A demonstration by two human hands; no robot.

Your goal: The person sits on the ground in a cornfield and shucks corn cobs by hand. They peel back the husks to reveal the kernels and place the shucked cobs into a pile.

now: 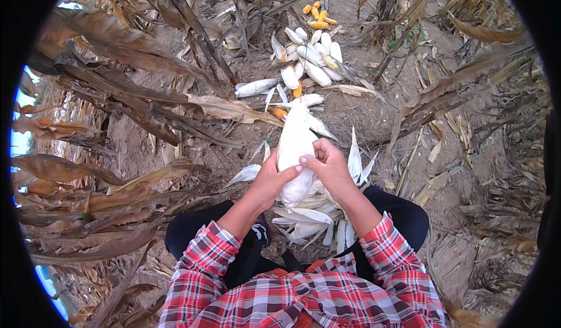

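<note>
Both hands grip one ear of corn in its pale dry husk [294, 152], held up before me with its narrow tip pointing away. My left hand [275, 178] wraps its left side, the thumb lying across the husk. On the right side, my right hand [329, 166] has its thumb pressed on the husk and its fingers curled at the edge. Below the ear, loose peeled husks [307, 223] lie on the ground between my legs. Just beyond its tip are more husked ears and a partly bared orange cob [278, 112].
A pile of ears in white husks [313, 56] lies ahead on the dirt. Behind it sit several bare yellow cobs [321, 17]. Dry corn stalks and leaves [122, 74] lean in from the left, and more dry stalks [464, 82] stand at the right.
</note>
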